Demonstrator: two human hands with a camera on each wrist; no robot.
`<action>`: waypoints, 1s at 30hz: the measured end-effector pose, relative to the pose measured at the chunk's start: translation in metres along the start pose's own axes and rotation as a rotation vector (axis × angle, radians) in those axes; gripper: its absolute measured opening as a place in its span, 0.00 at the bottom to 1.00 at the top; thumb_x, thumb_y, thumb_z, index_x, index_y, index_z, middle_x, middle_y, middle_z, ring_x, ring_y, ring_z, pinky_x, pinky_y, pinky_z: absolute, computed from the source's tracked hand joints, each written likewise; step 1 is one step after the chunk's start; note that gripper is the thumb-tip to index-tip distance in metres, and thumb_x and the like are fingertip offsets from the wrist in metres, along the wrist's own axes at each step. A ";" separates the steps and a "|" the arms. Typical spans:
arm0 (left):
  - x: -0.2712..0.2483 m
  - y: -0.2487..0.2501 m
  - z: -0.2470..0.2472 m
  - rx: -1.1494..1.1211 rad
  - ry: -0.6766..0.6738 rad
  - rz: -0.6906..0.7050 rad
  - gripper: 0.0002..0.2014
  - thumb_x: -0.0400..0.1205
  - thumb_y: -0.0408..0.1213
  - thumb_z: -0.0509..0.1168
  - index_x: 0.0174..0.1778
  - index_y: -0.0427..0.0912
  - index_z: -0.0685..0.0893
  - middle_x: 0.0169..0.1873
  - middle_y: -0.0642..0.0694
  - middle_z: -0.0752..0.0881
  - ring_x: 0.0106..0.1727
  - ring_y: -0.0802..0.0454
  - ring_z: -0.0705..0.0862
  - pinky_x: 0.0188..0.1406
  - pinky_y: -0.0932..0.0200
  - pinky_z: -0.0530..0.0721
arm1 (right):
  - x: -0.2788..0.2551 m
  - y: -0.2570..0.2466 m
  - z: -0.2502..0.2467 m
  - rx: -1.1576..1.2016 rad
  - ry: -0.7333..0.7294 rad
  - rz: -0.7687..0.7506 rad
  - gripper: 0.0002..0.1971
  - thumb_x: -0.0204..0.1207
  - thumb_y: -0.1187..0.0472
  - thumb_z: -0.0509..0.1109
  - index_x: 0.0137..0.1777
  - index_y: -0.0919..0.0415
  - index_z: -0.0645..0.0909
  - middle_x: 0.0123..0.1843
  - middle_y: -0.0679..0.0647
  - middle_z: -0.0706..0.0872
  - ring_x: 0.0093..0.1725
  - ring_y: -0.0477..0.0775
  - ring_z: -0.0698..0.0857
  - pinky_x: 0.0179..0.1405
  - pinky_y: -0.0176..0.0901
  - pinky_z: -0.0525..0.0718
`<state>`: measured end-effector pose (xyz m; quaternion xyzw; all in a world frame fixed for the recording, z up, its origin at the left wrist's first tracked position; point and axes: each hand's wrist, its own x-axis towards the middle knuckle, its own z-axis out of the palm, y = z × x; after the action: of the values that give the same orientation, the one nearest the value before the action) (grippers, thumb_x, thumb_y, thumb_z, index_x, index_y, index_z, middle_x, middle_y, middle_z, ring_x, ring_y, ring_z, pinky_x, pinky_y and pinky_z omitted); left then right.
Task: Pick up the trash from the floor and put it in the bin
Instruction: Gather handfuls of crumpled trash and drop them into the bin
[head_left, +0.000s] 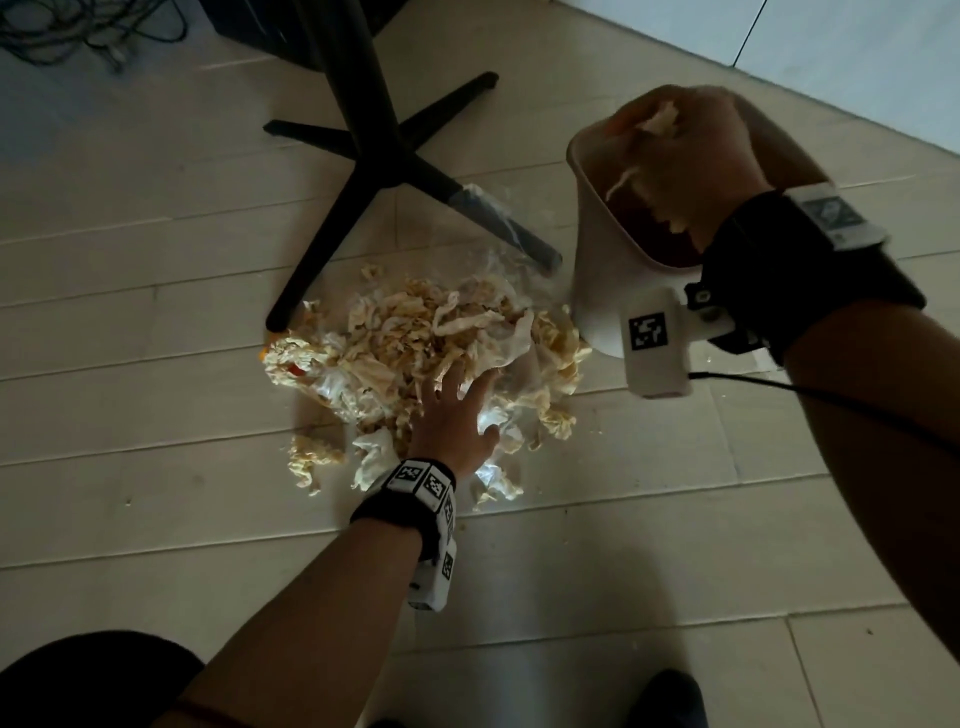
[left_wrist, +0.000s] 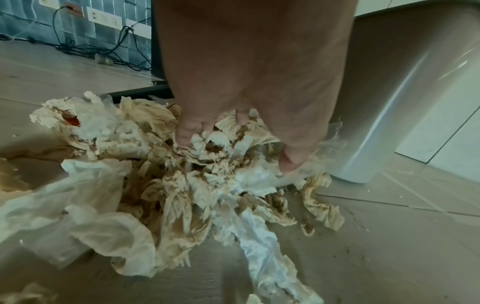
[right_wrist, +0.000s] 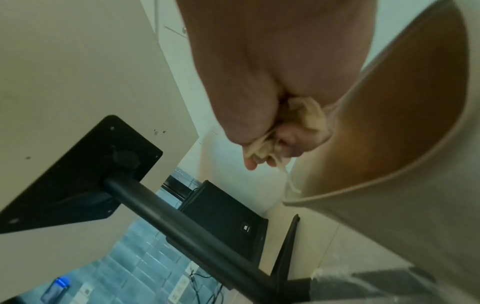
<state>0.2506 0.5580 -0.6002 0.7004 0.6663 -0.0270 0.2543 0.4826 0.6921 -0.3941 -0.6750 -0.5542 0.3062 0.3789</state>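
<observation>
One pale, crumpled trash heap (head_left: 415, 358) — shredded paper, clear plastic — on floor.

1. The head view is dim, with dark corners and brighter patches on the trash pile (head_left: 415, 358) near the left hand (head_left: 452, 421)
2. Both wrist views curve strongly at the edges; the near palms are soft
3. Glare streaks the bin (left_wrist: 405, 98)

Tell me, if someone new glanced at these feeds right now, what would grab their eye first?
Probably the big heap of crumpled tissue and clear plastic on the floor beside the black table base, with the left hand pressed into it. Next, the right hand clutching a wad of tissue over the open white bin standing just right of the heap.
</observation>
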 end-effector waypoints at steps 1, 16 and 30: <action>0.001 0.001 -0.001 0.018 0.024 0.006 0.37 0.80 0.51 0.66 0.81 0.67 0.53 0.86 0.49 0.48 0.85 0.34 0.46 0.77 0.28 0.65 | 0.006 0.002 -0.003 -0.050 0.040 -0.005 0.10 0.80 0.62 0.65 0.48 0.47 0.86 0.40 0.48 0.86 0.34 0.41 0.86 0.33 0.37 0.85; 0.024 -0.015 0.007 0.188 -0.146 0.071 0.40 0.80 0.44 0.68 0.84 0.64 0.52 0.80 0.44 0.66 0.75 0.36 0.71 0.68 0.40 0.80 | 0.013 0.032 -0.015 -0.307 -0.233 0.190 0.23 0.80 0.40 0.68 0.68 0.54 0.83 0.67 0.58 0.85 0.64 0.59 0.84 0.72 0.55 0.80; 0.008 -0.016 -0.011 -0.161 0.172 0.152 0.06 0.72 0.33 0.69 0.39 0.39 0.77 0.46 0.48 0.76 0.41 0.50 0.78 0.38 0.56 0.79 | -0.020 -0.015 0.031 -0.297 -0.070 -0.220 0.17 0.84 0.53 0.65 0.71 0.53 0.81 0.72 0.56 0.76 0.71 0.54 0.76 0.58 0.31 0.67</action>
<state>0.2330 0.5691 -0.5985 0.7260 0.6307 0.1058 0.2529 0.4454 0.6793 -0.3976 -0.6477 -0.6767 0.2009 0.2868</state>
